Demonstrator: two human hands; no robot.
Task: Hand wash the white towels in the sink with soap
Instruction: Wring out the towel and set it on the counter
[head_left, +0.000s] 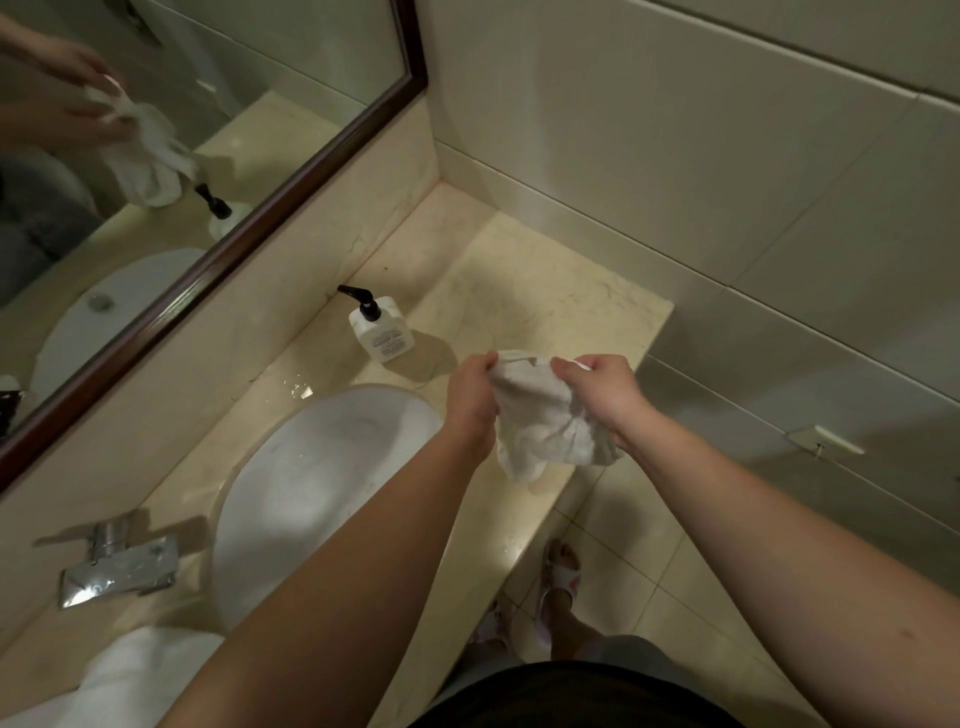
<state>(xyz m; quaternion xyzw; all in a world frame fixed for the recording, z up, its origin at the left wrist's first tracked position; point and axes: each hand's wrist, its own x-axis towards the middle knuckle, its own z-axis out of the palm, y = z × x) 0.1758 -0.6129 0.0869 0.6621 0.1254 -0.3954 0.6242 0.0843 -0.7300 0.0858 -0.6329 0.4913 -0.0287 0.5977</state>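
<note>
Across the marble counter (545, 291) that fills the middle of my head view, I log the fixtures from largest down. I note the framed mirror (218, 249) along its far edge, reflecting both hands and the cloth. I see the oval white sink (311, 488) set into the counter, with the chrome tap (117, 564) beside its rim. A second white towel (130, 675) lies bunched on the counter at the near edge of my view. The soap bottle (382, 330), white with a black pump, stands upright near the sink rim, apart from the hands. The white towel (540, 415) being worked hangs in the air over the counter's outer edge, beside the sink and not over it. My left hand (470, 397) has fingers curled round the cloth's upper left corner; my right hand (605, 392) pinches the upper right part, fingers closed on the fabric, and the rest droops crumpled below. I judge the step in hand to be wringing or rubbing the cloth between both grips. The next move, as I assess it, calls for carrying the towel over the basin so drips fall inside, or reaching the pump for soap.
</note>
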